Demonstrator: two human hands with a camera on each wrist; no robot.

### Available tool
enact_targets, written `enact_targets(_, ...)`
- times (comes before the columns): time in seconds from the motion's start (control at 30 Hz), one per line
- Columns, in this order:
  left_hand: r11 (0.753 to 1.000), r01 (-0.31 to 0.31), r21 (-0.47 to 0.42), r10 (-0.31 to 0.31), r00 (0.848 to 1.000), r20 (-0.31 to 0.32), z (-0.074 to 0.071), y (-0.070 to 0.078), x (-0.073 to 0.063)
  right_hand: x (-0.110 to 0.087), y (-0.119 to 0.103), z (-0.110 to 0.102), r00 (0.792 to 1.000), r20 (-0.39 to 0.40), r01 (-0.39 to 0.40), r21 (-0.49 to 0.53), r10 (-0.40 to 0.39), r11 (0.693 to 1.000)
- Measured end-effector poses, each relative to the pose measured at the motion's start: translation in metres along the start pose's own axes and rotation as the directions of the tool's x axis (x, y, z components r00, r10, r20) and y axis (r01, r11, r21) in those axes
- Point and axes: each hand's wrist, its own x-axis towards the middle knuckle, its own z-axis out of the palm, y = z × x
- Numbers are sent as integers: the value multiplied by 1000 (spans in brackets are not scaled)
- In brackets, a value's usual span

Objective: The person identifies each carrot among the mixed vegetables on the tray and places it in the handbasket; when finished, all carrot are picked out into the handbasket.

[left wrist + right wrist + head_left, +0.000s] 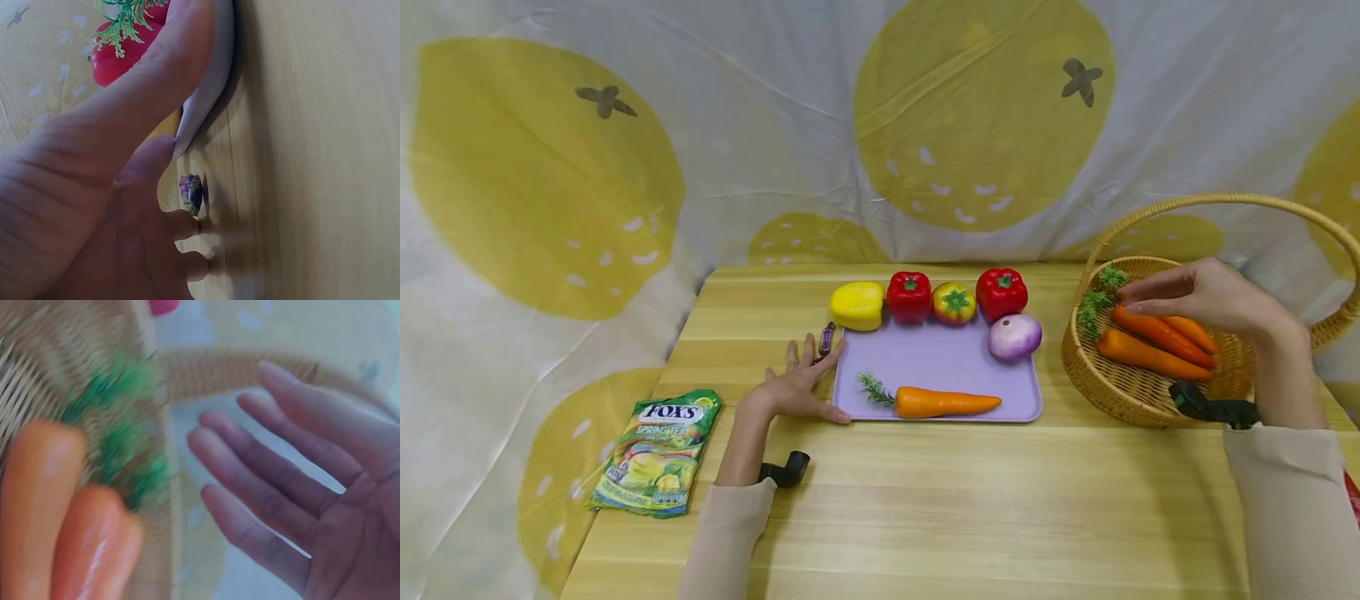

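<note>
My left hand rests at the left edge of the lilac tray, fingers spread, with the thumb at the near corner. A small purple-wrapped candy lies on the table by its fingertips. On the tray, one carrot lies along the near side. My right hand is over the wicker basket, its fingers extended and holding nothing in the right wrist view. Below it several carrots with green tops lie in the basket.
Along the tray's far side sit a yellow pepper, two red peppers, a red-yellow fruit or vegetable and a purple onion. A green candy bag lies at the left. The basket's tall handle arches over it.
</note>
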Motion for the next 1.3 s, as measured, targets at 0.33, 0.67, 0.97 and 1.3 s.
enact_targets(0.33, 1000, 4, -3, -4, 1000, 3, -1, 1, -1, -11, -74, 47, 966, 23, 248, 218, -259, 944)
enact_targets(0.67, 1000, 7, 4, -7, 1000, 4, 0, 3, -1, 34, -103, 140, 862, 141, 382, 449, -486, 808)
enact_targets(0.97, 1000, 8, -5, -8, 1000, 0, 0, 1, -2, 47, -129, 200, 820, 192, 425, 426, -539, 799)
enact_targets(1.3, 1000, 12, -2, -12, 1000, -9, 0, 1, 0, 55, -136, 221, 824, 208, 407, 431, -527, 805)
